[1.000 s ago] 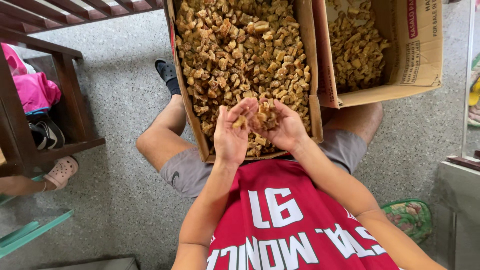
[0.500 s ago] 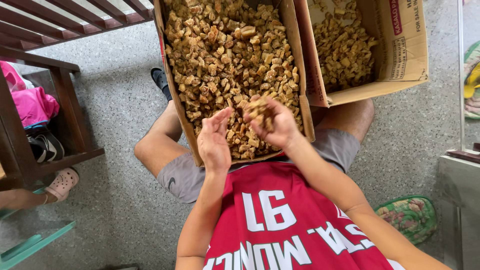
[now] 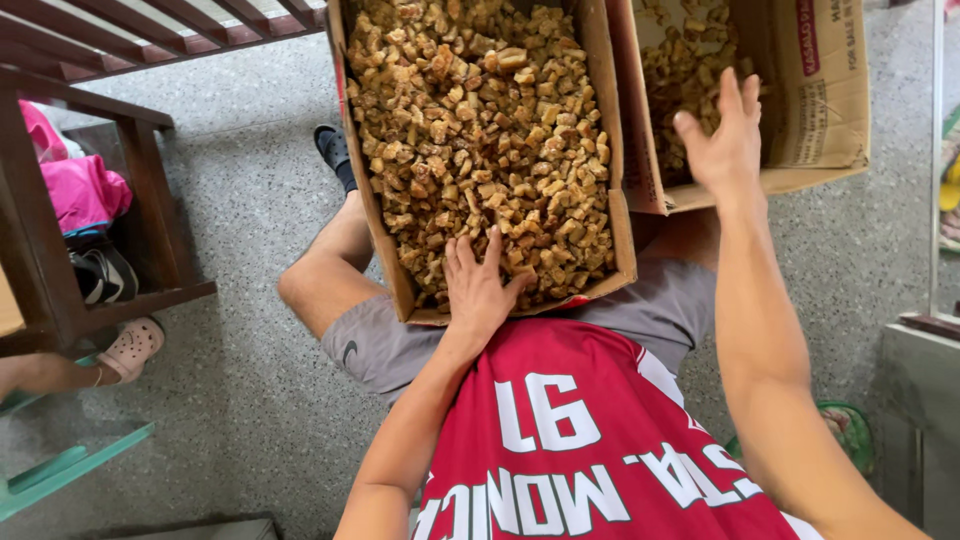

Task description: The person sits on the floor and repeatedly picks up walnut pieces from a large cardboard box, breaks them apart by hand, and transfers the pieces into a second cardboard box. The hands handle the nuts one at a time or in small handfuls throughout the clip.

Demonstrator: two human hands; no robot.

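Seated person's left hand (image 3: 480, 290) is resting flat, fingers spread, on brown chunks (image 3: 480, 140) filling the lap box (image 3: 612, 200), while the right hand (image 3: 722, 135) is hovering open and empty over the second box (image 3: 825, 110).

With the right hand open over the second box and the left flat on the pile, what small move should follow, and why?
Probably draw the right hand back to the lap box. It hangs open and seemingly empty above the side box, while the left hand lies flat on the brown chunks at the near edge, so another handful looks due.
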